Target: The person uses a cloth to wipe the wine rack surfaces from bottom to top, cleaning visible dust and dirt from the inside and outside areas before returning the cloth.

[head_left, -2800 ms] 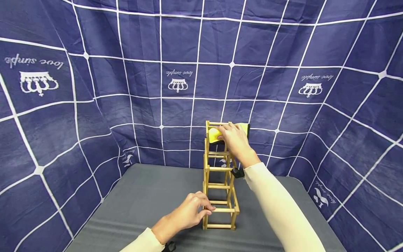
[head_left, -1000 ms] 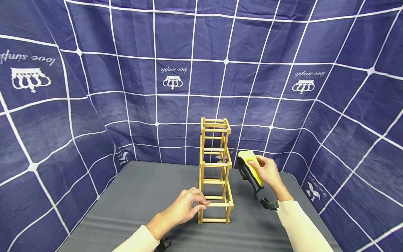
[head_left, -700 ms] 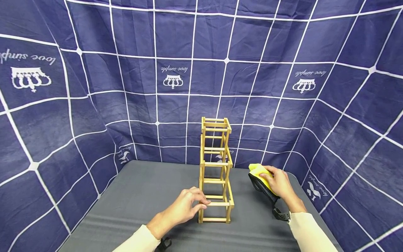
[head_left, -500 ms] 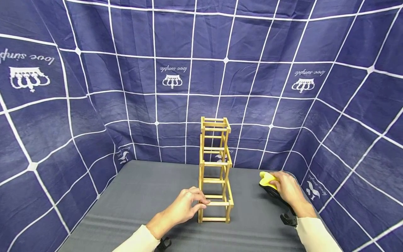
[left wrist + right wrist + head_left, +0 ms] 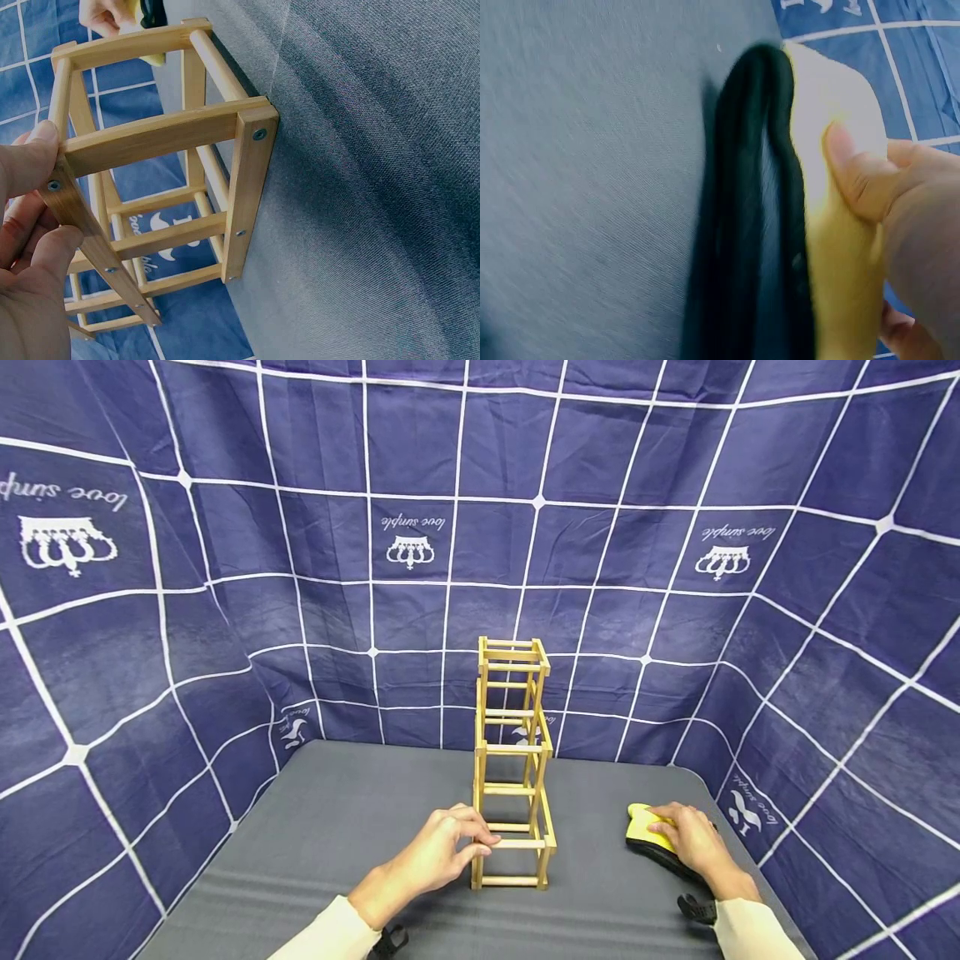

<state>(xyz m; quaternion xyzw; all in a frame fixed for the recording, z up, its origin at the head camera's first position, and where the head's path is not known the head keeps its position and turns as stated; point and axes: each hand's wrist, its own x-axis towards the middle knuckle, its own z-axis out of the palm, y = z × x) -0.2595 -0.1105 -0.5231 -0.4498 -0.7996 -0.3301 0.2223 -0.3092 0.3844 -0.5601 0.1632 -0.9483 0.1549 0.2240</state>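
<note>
A stepped wooden rack [image 5: 513,749] with three tiers stands upright on the grey surface at mid-view. My left hand [image 5: 442,852] pinches the front left corner of its lowest tier. In the left wrist view, thumb and fingers lie on either side of that corner post of the rack [image 5: 150,139]. Off to the right, my right hand [image 5: 693,842] grips a folded yellow cloth [image 5: 647,831] with black edging. Its thumb presses on the yellow face of the cloth [image 5: 836,262] in the right wrist view, with the black folded edge close over the grey surface.
A grey covered surface [image 5: 360,802] spreads under both hands. Blue cloth walls [image 5: 330,543] with white grid lines and crown prints enclose it at the back and sides. A black strap [image 5: 697,908] sits at the right wrist.
My right hand has carried the cloth from the rack's top tier down and right to just over the grey surface. The left hand keeps its hold on the rack.
</note>
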